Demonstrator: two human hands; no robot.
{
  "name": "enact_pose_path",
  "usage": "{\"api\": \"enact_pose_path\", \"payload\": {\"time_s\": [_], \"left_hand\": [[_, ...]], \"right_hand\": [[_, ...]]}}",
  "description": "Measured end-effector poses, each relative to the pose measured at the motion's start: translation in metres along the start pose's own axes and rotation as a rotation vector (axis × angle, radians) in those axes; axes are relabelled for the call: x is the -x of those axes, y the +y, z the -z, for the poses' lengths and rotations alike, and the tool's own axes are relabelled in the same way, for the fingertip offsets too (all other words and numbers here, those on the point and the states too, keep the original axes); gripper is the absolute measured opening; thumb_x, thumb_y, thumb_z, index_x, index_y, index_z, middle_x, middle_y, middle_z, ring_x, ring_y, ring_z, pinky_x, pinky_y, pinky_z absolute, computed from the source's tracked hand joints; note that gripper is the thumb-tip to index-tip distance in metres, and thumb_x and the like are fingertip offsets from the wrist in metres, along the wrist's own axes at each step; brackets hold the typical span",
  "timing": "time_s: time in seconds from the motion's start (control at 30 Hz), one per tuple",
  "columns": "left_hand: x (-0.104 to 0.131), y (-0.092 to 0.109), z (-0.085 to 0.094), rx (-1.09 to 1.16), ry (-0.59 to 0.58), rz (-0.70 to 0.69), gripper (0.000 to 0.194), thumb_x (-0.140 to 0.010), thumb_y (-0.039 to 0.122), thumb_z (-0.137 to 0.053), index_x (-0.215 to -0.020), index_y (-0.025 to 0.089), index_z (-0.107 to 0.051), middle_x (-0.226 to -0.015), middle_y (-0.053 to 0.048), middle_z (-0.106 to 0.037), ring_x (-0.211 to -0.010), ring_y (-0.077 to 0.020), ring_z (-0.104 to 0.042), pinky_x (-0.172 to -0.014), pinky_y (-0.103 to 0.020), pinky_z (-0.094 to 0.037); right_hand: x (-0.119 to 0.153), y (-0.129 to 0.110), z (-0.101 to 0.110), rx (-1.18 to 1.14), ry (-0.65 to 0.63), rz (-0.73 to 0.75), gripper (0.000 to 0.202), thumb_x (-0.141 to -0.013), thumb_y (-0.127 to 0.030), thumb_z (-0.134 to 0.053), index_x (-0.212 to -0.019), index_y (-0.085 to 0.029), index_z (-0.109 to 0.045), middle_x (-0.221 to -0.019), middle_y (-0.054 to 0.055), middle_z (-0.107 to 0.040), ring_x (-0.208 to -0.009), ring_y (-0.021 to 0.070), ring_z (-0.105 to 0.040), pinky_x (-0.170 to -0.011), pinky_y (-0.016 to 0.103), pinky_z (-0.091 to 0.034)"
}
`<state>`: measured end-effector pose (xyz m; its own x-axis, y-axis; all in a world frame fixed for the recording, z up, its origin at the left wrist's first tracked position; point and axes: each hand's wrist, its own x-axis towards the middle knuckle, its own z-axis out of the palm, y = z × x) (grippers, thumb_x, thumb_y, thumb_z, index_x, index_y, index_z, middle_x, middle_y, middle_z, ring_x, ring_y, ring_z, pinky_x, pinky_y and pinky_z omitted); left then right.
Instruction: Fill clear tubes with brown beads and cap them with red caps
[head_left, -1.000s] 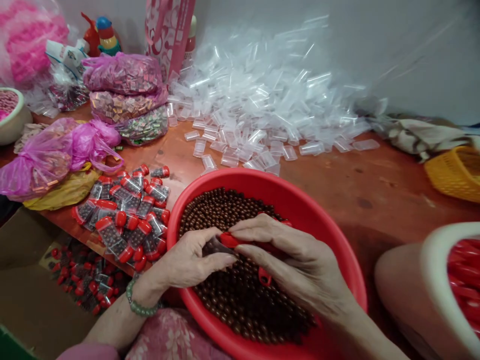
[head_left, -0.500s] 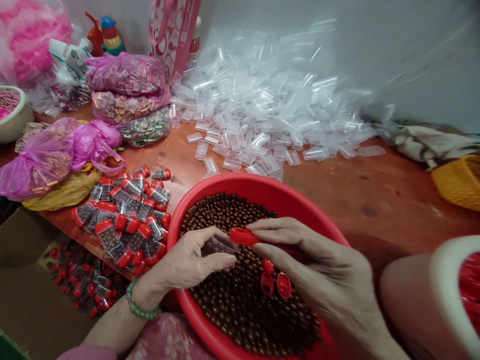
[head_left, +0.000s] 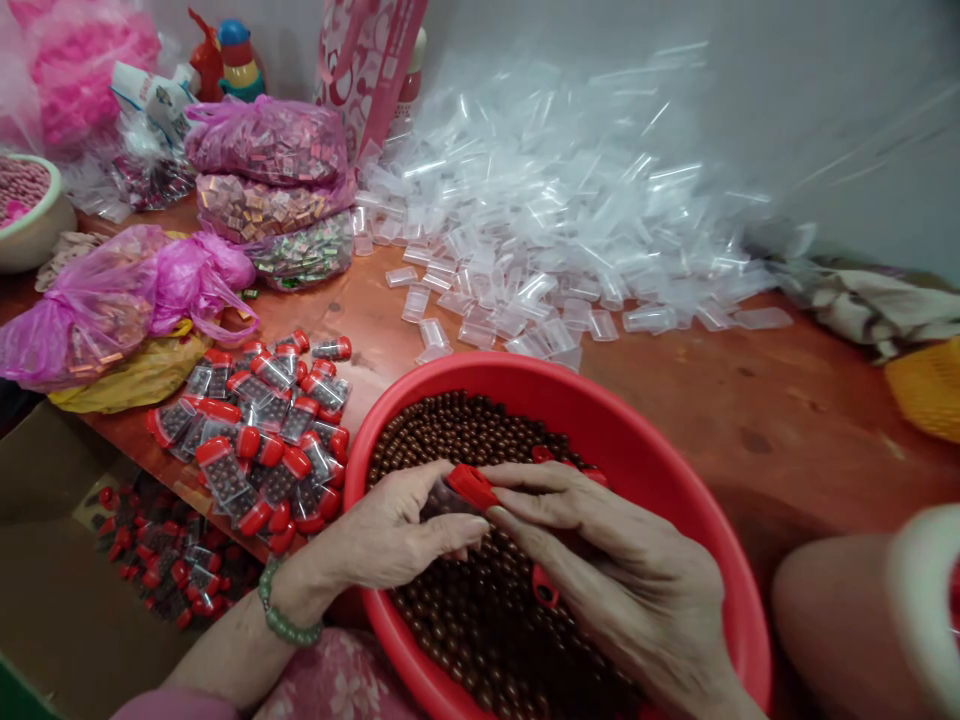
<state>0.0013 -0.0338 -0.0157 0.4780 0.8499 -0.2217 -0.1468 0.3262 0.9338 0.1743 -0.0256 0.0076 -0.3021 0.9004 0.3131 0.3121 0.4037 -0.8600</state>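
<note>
My left hand point(head_left: 390, 530) is closed around a small clear plastic case point(head_left: 436, 499), mostly hidden by the fingers, which looks dark inside. Between thumb and fingertips, my right hand point(head_left: 615, 540) pinches a red cap point(head_left: 471, 486) at the case's end. Whether the cap is fully seated I cannot tell. Both hands are above a red tub point(head_left: 630, 405) of small brown balls point(head_left: 450, 430). Another red cap point(head_left: 545, 587) shows below my right fingers, and more red pieces point(head_left: 592, 473) lie partly hidden behind that hand.
Capped cases point(head_left: 262, 420) full of dark balls are heaped left of the tub; more lie in a cardboard box point(head_left: 45, 530) below. Clear empty cases point(head_left: 540, 250) pile against the wall. Tied bags point(head_left: 270, 150) stand at back left, a pale pot point(head_left: 855, 610) at right.
The red cap has moved left from my right fingertips and now meets the case in my left hand. My right hand has come closer to my left; the view has shifted slightly.
</note>
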Motion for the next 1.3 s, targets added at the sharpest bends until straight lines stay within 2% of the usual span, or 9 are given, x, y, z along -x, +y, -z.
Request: {"api": "enact_pose_path", "payload": {"time_s": [0.23,0.43,0.67,0.83,1.0,1.17,1.3], "left_hand": [[-0.003,-0.001,-0.001,0.054,-0.016,0.003,0.014,-0.083,0.024,-0.060,-0.092,0.014,-0.057,-0.076,0.002,-0.049,-0.068,-0.0092,-0.042,-0.067,-0.024,-0.035],[-0.004,-0.002,-0.003,0.177,0.018,0.035,0.017,-0.075,0.023,-0.069,-0.084,0.014,-0.057,-0.074,0.003,-0.051,-0.066,-0.0082,-0.041,-0.066,-0.023,-0.035],[-0.003,-0.005,-0.002,0.090,0.013,-0.003,0.021,-0.077,0.029,-0.070,-0.084,0.014,-0.058,-0.076,0.002,-0.051,-0.069,-0.0102,-0.042,-0.066,-0.023,-0.036],[-0.003,-0.005,-0.002,0.078,-0.006,0.032,0.026,-0.076,0.035,-0.071,-0.081,0.015,-0.054,-0.073,0.003,-0.047,-0.067,-0.0099,-0.040,-0.064,-0.022,-0.035],[-0.004,-0.007,-0.002,0.050,-0.024,0.014,0.017,-0.078,0.027,-0.066,-0.082,0.016,-0.053,-0.075,0.003,-0.049,-0.069,-0.0101,-0.042,-0.065,-0.022,-0.036],[-0.003,-0.006,-0.001,-0.080,0.021,-0.021,0.009,-0.081,0.021,-0.059,-0.085,0.016,-0.053,-0.078,0.002,-0.051,-0.072,-0.0106,-0.045,-0.068,-0.023,-0.038],[0.000,-0.003,0.003,0.039,-0.004,-0.028,0.025,-0.088,0.040,-0.056,-0.091,0.016,-0.052,-0.076,0.001,-0.051,-0.065,-0.0095,-0.047,-0.062,-0.022,-0.039]], "right_hand": [[-0.002,0.000,0.001,-0.043,0.043,-0.038,0.019,-0.081,-0.011,-0.067,-0.089,-0.027,-0.072,-0.095,0.003,-0.073,-0.084,0.0184,-0.070,-0.072,0.030,-0.060],[0.000,0.001,-0.003,-0.010,0.015,-0.013,0.018,-0.082,-0.011,-0.065,-0.086,-0.028,-0.071,-0.091,0.004,-0.073,-0.081,0.0198,-0.070,-0.064,0.030,-0.060],[-0.001,-0.001,-0.004,0.101,-0.030,0.072,0.018,-0.080,-0.009,-0.066,-0.086,-0.025,-0.069,-0.089,0.004,-0.072,-0.076,0.0176,-0.071,-0.062,0.025,-0.060],[-0.001,0.001,0.002,0.163,-0.150,0.133,0.017,-0.081,-0.009,-0.064,-0.088,-0.024,-0.068,-0.093,0.005,-0.073,-0.077,0.0166,-0.072,-0.068,0.023,-0.060],[-0.003,0.003,0.001,0.198,-0.154,0.202,0.022,-0.082,-0.005,-0.061,-0.092,-0.024,-0.066,-0.092,0.006,-0.074,-0.078,0.0159,-0.072,-0.069,0.022,-0.060],[-0.011,0.000,0.006,0.205,-0.232,0.212,0.022,-0.084,-0.007,-0.058,-0.092,-0.024,-0.069,-0.090,0.007,-0.075,-0.077,0.0168,-0.072,-0.066,0.023,-0.060],[-0.019,-0.004,0.022,0.164,-0.348,0.109,0.025,-0.086,-0.016,-0.060,-0.104,-0.028,-0.071,-0.109,0.007,-0.072,-0.094,0.0185,-0.071,-0.078,0.025,-0.059]]}}
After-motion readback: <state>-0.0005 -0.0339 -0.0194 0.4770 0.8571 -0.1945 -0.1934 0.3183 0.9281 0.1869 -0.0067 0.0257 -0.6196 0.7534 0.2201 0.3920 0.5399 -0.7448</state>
